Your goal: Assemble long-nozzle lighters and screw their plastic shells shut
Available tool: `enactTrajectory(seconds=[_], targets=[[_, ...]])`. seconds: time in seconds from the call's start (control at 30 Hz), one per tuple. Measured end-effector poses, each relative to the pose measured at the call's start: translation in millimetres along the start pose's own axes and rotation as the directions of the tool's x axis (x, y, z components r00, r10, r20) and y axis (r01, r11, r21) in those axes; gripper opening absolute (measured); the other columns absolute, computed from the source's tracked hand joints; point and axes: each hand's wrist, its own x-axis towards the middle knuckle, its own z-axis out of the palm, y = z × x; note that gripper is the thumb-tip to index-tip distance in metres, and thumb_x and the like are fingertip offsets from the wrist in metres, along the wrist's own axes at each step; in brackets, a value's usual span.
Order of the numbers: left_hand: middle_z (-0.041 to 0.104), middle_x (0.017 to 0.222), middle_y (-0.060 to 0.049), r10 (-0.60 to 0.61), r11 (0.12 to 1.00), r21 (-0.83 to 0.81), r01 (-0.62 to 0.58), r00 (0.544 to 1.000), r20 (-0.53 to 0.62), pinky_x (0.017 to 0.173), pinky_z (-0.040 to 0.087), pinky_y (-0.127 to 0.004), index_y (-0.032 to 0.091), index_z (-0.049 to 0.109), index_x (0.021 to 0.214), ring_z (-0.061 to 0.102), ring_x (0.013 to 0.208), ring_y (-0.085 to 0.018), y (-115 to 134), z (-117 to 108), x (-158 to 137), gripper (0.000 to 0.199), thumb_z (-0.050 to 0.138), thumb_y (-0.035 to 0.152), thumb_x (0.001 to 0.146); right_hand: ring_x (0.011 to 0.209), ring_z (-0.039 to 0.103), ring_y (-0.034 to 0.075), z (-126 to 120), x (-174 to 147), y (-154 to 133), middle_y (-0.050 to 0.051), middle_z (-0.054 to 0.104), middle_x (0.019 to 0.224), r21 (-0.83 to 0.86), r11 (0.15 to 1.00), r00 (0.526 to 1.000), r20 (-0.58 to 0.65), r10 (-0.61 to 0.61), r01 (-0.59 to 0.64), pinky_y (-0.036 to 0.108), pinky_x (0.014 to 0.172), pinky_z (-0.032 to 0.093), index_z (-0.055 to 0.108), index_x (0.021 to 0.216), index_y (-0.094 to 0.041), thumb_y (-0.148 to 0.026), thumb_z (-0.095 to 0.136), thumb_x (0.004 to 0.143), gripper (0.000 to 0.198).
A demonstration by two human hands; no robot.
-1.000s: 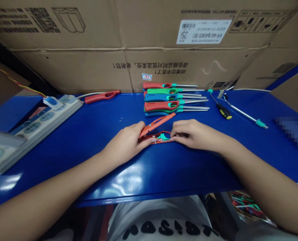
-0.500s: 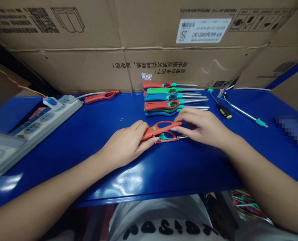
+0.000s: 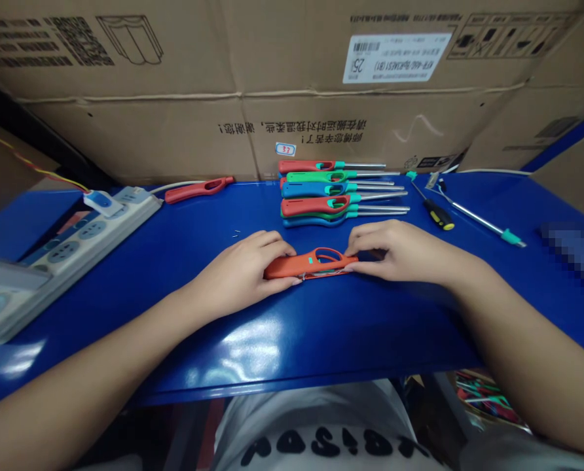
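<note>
Lighter handle (image 3: 292, 265), orange, lies between the hands: the left hand (image 3: 243, 269) pinches its wide end, the right hand (image 3: 397, 252) its narrow tip, thumbs on the near side. It looks light and stiff, perhaps slick, with what seem delicate wires (image 3: 325, 272) in the gap; the ends suit holding. Just beyond the grip sit stacked lighters (image 3: 316, 207); bodyward, blue tabletop (image 3: 341, 340) runs to its front edge.

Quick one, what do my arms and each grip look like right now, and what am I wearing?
Your left grip and right grip are bare hands, with no gloves or wristbands visible. The left forearm and right forearm show no clear markings. Your shirt is pale, with bold black lettering.
</note>
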Motion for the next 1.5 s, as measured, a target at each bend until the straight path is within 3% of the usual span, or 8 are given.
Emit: enactTrajectory(seconds=[0.73, 1.17, 1.37, 1.5], targets=[[0.073, 0.101, -0.004, -0.054, 0.998, 0.022, 0.054, 0.998, -0.017, 0.079, 0.049, -0.034, 0.022, 0.072, 0.103, 0.065, 0.095, -0.024, 1.7, 1.6, -0.9, 0.024, 0.073, 0.040, 0.087, 0.076, 0.063, 0.016, 2.7, 0.5, -0.3, 0.005, 0.070, 0.091, -0.075, 0.997, 0.998, 0.070, -0.005, 0.011, 0.028, 0.064, 0.040, 0.077, 0.094, -0.020, -0.037, 0.065, 0.094, 0.021], [0.071, 0.103, -0.004, -0.042, 0.998, 0.039, 0.043, 0.999, -0.017, 0.082, 0.052, -0.035, 0.021, 0.074, 0.109, 0.066, 0.099, -0.024, 5.1, 4.7, -3.5, 0.026, 0.073, 0.036, 0.089, 0.077, 0.061, 0.016, 3.6, 0.2, -3.3, 0.003, 0.068, 0.091, -0.113, 0.994, 0.996, 0.084, 0.004, 0.006, 0.026, 0.065, 0.037, 0.071, 0.090, -0.019, -0.031, 0.065, 0.092, 0.013], [0.070, 0.103, -0.004, -0.025, 0.995, 0.093, 0.027, 0.999, -0.032, 0.078, 0.053, -0.033, 0.021, 0.075, 0.110, 0.067, 0.097, -0.023, 5.6, 6.9, -5.3, 0.025, 0.070, 0.037, 0.092, 0.073, 0.058, 0.015, 4.6, 1.1, -3.8, 0.002, 0.066, 0.088, -0.123, 0.992, 0.997, 0.082, 0.001, 0.009, 0.026, 0.063, 0.033, 0.067, 0.085, -0.019, -0.031, 0.063, 0.092, 0.014], [0.069, 0.104, -0.005, 0.007, 0.978, 0.211, 0.000, 0.999, -0.037, 0.074, 0.054, -0.034, 0.021, 0.074, 0.114, 0.067, 0.094, -0.024, 9.4, 8.7, -7.8, 0.027, 0.066, 0.038, 0.094, 0.072, 0.057, 0.014, 4.5, 1.3, -7.0, 0.002, 0.064, 0.087, -0.139, 0.990, 0.996, 0.090, 0.010, 0.003, 0.026, 0.062, 0.031, 0.065, 0.085, -0.019, -0.030, 0.062, 0.092, 0.013]])
